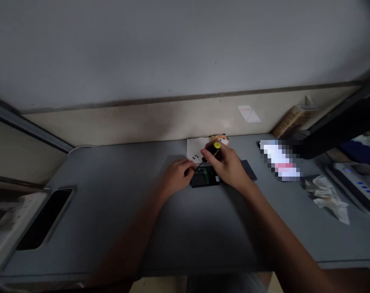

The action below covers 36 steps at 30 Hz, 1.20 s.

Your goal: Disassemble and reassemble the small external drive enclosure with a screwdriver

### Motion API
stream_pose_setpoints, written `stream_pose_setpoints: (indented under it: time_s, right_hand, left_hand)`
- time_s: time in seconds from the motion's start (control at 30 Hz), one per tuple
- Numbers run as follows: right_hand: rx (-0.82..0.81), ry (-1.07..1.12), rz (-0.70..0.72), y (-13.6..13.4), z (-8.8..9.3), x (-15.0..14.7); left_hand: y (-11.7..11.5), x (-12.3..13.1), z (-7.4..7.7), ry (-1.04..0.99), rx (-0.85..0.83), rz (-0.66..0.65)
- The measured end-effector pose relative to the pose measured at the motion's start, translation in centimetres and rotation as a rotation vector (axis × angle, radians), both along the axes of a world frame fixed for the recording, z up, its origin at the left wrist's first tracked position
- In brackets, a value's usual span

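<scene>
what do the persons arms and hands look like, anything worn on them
The left hand and right hand are bare, with no gloves. The left forearm and right forearm show no sleeves, watches or bands. Any small rings would be too small to tell.

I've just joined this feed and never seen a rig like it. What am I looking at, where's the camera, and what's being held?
This single view comes from a camera worn on a person's head, looking forward and down. These are bare human hands, not a machine. The right hand holds a screwdriver with a black and yellow handle, its tip near a circuit board in a black case. The left hand touches the case's edge. On the grey desk also lie a white sheet, dotted with what look like small black screws, and a dark flat panel.
</scene>
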State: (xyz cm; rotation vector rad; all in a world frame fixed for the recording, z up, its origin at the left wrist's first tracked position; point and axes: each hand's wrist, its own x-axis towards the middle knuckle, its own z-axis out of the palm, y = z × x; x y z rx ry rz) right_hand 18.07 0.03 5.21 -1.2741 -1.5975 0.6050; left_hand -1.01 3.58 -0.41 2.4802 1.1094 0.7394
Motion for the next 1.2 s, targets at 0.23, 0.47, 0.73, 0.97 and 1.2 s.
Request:
stream_pose_setpoints:
  time_s: [0.23, 0.47, 0.73, 0.97, 1.2]
  right_hand:
    - [0.076, 0.003, -0.217, 1.7, -0.1, -1.2]
    - [0.077, 0.577, 0.046, 1.8, -2.2, -2.1]
    - [-0.030, 0.943, 0.162, 1.2, -1.6, -2.2]
    - [-0.025, 0.794, 0.113, 0.8, -1.4, -1.7]
    - [0.004, 0.832, 0.174, 1.0, -1.1, -1.8]
  left_hand:
    - [0.2, -0.1, 0.0, -0.003, -0.012, -0.024]
    - [0.1, -0.1, 0.1, -0.017, -0.014, -0.028]
    - [0.2, -0.1, 0.8, 0.016, -0.046, -0.033]
    - [0.1, -0.1, 0.6, 0.053, -0.076, -0.017]
    - [-0.1, -0.7, 2.2, 0.060, -0.232, 0.025]
